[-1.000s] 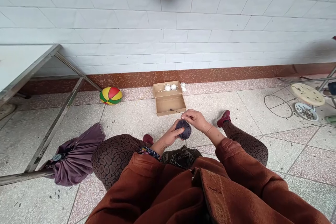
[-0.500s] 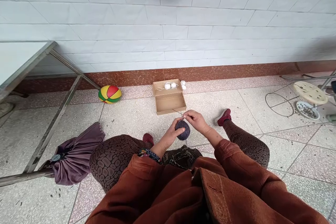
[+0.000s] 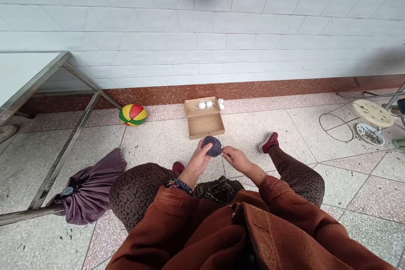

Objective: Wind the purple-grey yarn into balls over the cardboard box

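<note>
My left hand (image 3: 199,157) is closed around a dark purple-grey ball of yarn (image 3: 212,147), its thumb pressed on the near side. At the ball's right edge, the fingers of my right hand (image 3: 236,158) pinch together on a thin dark stick-like thing (image 3: 223,147). Most of that thin thing is hidden by the ball and my fingers, so I cannot tell whether it is a needle or a taut strand. Just beyond both hands, an open cardboard box (image 3: 205,126) lies on the floor, with white yarn balls (image 3: 205,104) in its raised lid.
Another white ball (image 3: 221,103) lies right of the lid. A colourful ball (image 3: 133,114) rests by the metal-framed table (image 3: 65,152), with a folded purple umbrella (image 3: 95,183) below. A stool (image 3: 372,113) and a bowl (image 3: 370,133) stand at right. Tiled wall (image 3: 202,46) behind.
The yarn ball has tipped and moved up and slightly left in my left hand. My right hand has come down beside the ball's right edge, still pinching.
</note>
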A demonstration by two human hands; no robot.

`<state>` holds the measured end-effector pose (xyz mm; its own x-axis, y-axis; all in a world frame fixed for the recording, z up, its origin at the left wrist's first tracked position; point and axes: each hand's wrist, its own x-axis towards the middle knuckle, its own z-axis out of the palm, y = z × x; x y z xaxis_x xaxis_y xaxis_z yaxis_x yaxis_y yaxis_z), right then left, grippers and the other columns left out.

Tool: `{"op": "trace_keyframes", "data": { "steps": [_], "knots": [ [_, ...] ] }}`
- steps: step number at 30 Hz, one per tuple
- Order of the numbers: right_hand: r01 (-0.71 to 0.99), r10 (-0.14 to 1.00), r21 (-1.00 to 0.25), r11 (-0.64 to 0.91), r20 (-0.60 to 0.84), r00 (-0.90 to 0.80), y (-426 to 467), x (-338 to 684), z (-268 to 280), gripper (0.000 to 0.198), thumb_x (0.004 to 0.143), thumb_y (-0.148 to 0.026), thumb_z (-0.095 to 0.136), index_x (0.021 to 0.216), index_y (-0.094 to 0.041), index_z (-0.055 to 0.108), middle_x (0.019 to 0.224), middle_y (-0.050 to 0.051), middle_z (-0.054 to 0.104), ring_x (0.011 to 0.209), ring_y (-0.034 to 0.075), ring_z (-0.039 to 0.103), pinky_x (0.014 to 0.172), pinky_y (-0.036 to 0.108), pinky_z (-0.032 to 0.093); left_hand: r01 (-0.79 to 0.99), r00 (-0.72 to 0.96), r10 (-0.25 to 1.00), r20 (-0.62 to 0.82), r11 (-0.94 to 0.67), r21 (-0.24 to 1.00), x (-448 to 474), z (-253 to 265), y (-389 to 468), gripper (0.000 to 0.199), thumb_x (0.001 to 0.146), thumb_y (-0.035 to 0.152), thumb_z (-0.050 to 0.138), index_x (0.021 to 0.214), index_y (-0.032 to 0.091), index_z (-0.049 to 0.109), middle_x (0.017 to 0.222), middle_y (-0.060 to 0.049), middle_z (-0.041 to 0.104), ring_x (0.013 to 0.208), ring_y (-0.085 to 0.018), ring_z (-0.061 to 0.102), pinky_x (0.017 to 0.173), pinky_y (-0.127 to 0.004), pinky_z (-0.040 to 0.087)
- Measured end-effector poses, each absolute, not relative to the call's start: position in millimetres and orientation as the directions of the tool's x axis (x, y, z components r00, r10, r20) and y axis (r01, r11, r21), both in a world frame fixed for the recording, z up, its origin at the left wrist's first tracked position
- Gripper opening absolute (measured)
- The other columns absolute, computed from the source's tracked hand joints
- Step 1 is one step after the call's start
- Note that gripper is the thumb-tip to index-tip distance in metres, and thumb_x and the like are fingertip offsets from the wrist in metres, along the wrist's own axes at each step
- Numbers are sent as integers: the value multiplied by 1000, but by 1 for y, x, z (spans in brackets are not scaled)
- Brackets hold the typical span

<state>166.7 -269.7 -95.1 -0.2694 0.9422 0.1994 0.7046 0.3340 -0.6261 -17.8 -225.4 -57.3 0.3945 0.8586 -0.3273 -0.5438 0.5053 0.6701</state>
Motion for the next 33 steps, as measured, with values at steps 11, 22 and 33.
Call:
{"op": "trace_keyframes", "data": {
  "steps": [11, 22, 33],
  "knots": [
    [592, 827, -583, 556, 315, -466, -279, 147, -44, 15, 99, -28, 52, 96, -21, 65, 89, 6, 66, 82, 18, 63, 75, 28, 52, -97, 246, 960, -131, 158, 983, -15, -70, -233, 55, 68, 42, 81, 113, 23, 54, 110, -5, 59, 104, -21, 55, 97, -37, 42],
    [607, 898, -667, 432, 384, -218, -260, 165, -39, 26, 97, -41, 56, 85, -20, 66, 78, 4, 62, 74, 17, 60, 69, 27, 48, -304, 578, 779, -244, 483, 821, -10, -66, -251, 51, 83, 58, 62, 120, 24, 50, 112, -6, 57, 95, -20, 55, 71, -28, 45],
    [542, 969, -811, 220, 247, -22, -243, 182, -56, 32, 91, -47, 62, 75, -20, 61, 69, 0, 57, 66, 15, 52, 65, 26, 43, -94, 644, 747, -165, 291, 952, -14, -62, -245, 47, 72, 28, 77, 116, 21, 62, 104, -4, 63, 100, -21, 55, 94, -34, 39]
  ]
}}
